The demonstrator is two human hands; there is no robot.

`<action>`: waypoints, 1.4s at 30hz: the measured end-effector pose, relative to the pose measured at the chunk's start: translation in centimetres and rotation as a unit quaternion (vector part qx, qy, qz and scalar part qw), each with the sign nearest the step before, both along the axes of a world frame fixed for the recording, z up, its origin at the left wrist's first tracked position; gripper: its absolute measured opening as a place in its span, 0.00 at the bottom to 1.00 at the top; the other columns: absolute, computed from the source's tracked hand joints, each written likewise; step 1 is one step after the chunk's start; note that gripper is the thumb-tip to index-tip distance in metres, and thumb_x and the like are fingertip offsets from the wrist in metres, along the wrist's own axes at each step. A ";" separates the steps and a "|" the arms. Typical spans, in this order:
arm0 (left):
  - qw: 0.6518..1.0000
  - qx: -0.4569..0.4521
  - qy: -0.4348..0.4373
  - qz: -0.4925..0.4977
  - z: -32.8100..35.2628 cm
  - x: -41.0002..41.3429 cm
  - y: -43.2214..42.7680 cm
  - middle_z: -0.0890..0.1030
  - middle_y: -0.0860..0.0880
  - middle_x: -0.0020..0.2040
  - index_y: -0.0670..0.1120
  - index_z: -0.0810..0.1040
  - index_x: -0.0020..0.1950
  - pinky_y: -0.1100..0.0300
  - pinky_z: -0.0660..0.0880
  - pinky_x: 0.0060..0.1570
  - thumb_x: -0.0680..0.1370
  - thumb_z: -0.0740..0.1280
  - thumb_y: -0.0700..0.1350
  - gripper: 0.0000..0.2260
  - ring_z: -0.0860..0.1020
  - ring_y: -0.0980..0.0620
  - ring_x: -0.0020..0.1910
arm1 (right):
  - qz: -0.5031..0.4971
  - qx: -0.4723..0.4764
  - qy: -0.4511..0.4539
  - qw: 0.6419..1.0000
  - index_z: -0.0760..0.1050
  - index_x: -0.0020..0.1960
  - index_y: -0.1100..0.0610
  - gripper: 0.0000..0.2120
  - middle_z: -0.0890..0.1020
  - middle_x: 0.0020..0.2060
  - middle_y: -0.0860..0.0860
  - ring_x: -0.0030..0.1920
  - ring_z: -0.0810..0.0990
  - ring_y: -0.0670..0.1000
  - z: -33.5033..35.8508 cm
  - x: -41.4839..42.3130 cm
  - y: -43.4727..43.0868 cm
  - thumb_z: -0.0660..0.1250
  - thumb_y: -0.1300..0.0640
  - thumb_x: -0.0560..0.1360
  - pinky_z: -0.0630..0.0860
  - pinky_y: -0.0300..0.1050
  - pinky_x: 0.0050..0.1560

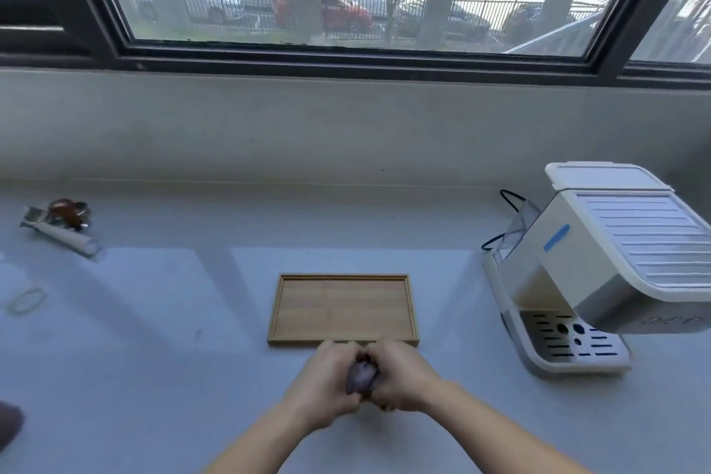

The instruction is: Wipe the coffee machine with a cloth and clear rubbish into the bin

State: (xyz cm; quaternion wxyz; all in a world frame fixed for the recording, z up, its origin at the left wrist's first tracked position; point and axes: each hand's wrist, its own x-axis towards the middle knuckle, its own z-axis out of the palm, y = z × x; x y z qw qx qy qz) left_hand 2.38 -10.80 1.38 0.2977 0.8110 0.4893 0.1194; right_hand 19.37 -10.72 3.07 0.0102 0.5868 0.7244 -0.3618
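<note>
Both bare hands, left hand [331, 383] and right hand [400, 377], clasp a bunched purple-grey cloth [361, 377] just before a shallow rectangular wooden tray [343, 342]; a cream boxy coffee machine [600, 265] stands at right.

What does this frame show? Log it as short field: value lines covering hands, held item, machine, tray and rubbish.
left hand: closed on the cloth, just in front of the tray
right hand: closed on the same cloth, touching the left hand
cloth: purplish, bunched between both hands
coffee machine: cream, at the right on the counter, not being touched
wooden tray: empty, centre of the counter
wrappers: far left on the counter, near the wall
rubber band: left edge of the counter
bin: not in view
</note>
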 end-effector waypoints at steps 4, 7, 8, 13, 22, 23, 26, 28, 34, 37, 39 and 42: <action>0.999 0.036 -0.012 0.001 2.0 0.4 2.9 0.81 0.54 0.49 0.49 0.77 0.53 0.54 0.73 0.47 0.69 0.70 0.48 0.14 0.75 0.52 0.50 | -0.015 0.020 0.043 0.999 0.70 0.36 0.41 0.14 0.81 0.32 0.49 0.24 0.78 0.44 1.8 0.7 2.5 0.63 0.62 0.63 0.71 0.40 0.19; 0.998 0.054 -0.025 -0.002 2.9 0.7 5.0 0.81 0.53 0.52 0.48 0.78 0.55 0.54 0.74 0.50 0.69 0.72 0.46 0.15 0.76 0.52 0.52 | -0.002 0.061 0.028 0.998 0.71 0.40 0.41 0.14 0.81 0.37 0.49 0.29 0.78 0.46 3.1 1.0 4.5 0.65 0.61 0.65 0.69 0.39 0.23; 0.998 0.061 -0.024 -0.002 3.2 0.8 5.7 0.81 0.52 0.52 0.48 0.78 0.56 0.54 0.73 0.52 0.69 0.72 0.46 0.16 0.76 0.51 0.52 | 0.006 0.086 0.018 0.996 0.72 0.43 0.43 0.13 0.81 0.41 0.49 0.35 0.79 0.49 3.4 1.0 5.2 0.66 0.60 0.66 0.68 0.39 0.28; 0.996 0.087 0.001 0.016 3.4 0.6 9.0 0.81 0.50 0.51 0.47 0.77 0.57 0.57 0.70 0.50 0.70 0.73 0.48 0.17 0.74 0.49 0.52 | -0.009 0.110 0.000 0.994 0.74 0.46 0.47 0.12 0.77 0.45 0.52 0.41 0.80 0.56 3.3 0.0 8.7 0.67 0.61 0.67 0.71 0.42 0.37; 0.998 0.020 0.022 0.054 0.2 0.1 12.4 0.81 0.52 0.45 0.50 0.78 0.51 0.52 0.75 0.45 0.65 0.68 0.48 0.14 0.76 0.50 0.46 | -0.042 0.092 -0.040 0.994 0.74 0.52 0.52 0.12 0.74 0.51 0.54 0.50 0.77 0.58 -0.8 -1.5 12.0 0.67 0.55 0.69 0.66 0.46 0.41; 0.998 0.012 0.024 0.053 -0.2 0.0 12.5 0.81 0.52 0.48 0.50 0.78 0.52 0.53 0.75 0.46 0.65 0.69 0.49 0.16 0.76 0.51 0.48 | -0.043 0.088 -0.042 0.994 0.74 0.52 0.52 0.12 0.74 0.52 0.54 0.51 0.77 0.58 -1.1 -1.6 12.1 0.67 0.55 0.69 0.69 0.47 0.41; 0.998 0.001 0.037 0.043 -1.2 -0.3 12.8 0.81 0.55 0.49 0.55 0.76 0.53 0.56 0.74 0.47 0.65 0.68 0.51 0.16 0.75 0.52 0.50 | -0.041 0.079 -0.044 0.995 0.74 0.52 0.52 0.13 0.74 0.52 0.54 0.51 0.77 0.58 -2.0 -1.7 12.3 0.67 0.54 0.67 0.76 0.52 0.48; 0.998 -0.008 0.041 0.040 -1.4 -0.3 13.0 0.81 0.56 0.48 0.56 0.76 0.52 0.56 0.74 0.46 0.66 0.68 0.51 0.15 0.77 0.52 0.50 | -0.041 0.071 -0.040 0.996 0.74 0.54 0.52 0.15 0.74 0.53 0.54 0.52 0.78 0.59 -2.4 -1.6 12.5 0.67 0.54 0.67 0.76 0.53 0.51; 0.997 -0.004 0.066 0.029 -1.8 -0.4 12.9 0.80 0.54 0.54 0.55 0.73 0.60 0.51 0.75 0.51 0.68 0.68 0.53 0.20 0.75 0.50 0.53 | -0.028 0.062 -0.053 0.996 0.74 0.58 0.51 0.19 0.74 0.55 0.54 0.55 0.77 0.58 -2.3 -1.2 12.7 0.69 0.53 0.67 0.76 0.52 0.53; 0.996 -0.007 0.084 0.027 -1.7 -0.4 12.7 0.77 0.53 0.58 0.54 0.71 0.63 0.52 0.73 0.56 0.69 0.67 0.55 0.23 0.74 0.50 0.57 | -0.025 0.049 -0.059 0.997 0.73 0.60 0.49 0.23 0.73 0.55 0.53 0.56 0.76 0.58 -2.1 -1.1 12.6 0.71 0.51 0.66 0.76 0.51 0.54; 0.996 -0.006 0.086 0.034 -1.4 -0.8 12.7 0.75 0.51 0.63 0.53 0.69 0.68 0.53 0.71 0.60 0.69 0.66 0.57 0.28 0.71 0.49 0.62 | -0.009 0.044 -0.070 0.997 0.72 0.60 0.48 0.27 0.73 0.55 0.52 0.56 0.75 0.56 -1.6 -0.9 12.6 0.74 0.48 0.63 0.76 0.51 0.54; 0.995 0.015 0.077 0.056 -0.6 -1.4 12.9 0.71 0.50 0.68 0.50 0.65 0.73 0.56 0.68 0.64 0.72 0.64 0.58 0.31 0.68 0.49 0.67 | -0.004 0.046 -0.079 0.996 0.73 0.60 0.48 0.27 0.74 0.55 0.51 0.57 0.75 0.55 -0.4 0.0 12.8 0.72 0.43 0.63 0.75 0.49 0.52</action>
